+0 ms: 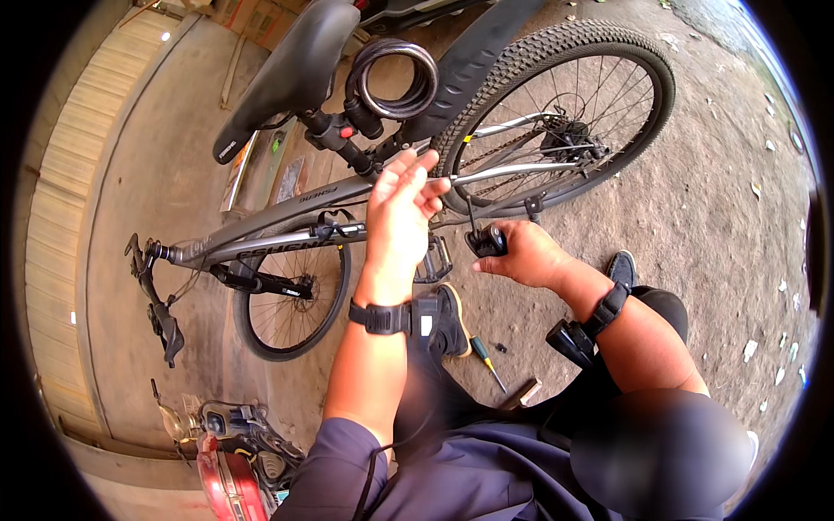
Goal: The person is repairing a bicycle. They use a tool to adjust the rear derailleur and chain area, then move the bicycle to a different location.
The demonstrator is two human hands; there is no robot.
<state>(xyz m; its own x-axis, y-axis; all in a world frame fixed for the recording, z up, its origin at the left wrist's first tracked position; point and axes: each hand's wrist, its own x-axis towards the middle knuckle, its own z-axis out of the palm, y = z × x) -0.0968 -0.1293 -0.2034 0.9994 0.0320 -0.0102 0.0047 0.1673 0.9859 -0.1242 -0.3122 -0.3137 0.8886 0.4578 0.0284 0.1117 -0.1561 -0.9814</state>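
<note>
A grey bicycle (287, 205) stands across my view, with its black saddle (287, 69), a coiled cable lock (391, 78) and the knobby rear wheel (643, 95). My left hand (404, 195) is palm-up beside the seat tube and rear stay, its fingers loosely bent and apart; whether the fingertips touch the frame I cannot tell. To its lower right, my right hand (521, 256) grips a black multi-tool (488, 243), which has a thin bit pointing up toward the rear stay.
A screwdriver (485, 354) lies on the dusty ground by my black shoe (452, 321). A black cylindrical object (569, 343) is by my knee. At lower left are a red case (230, 482) and dark equipment (239, 425). Cardboard boxes (252, 22) sit at the top.
</note>
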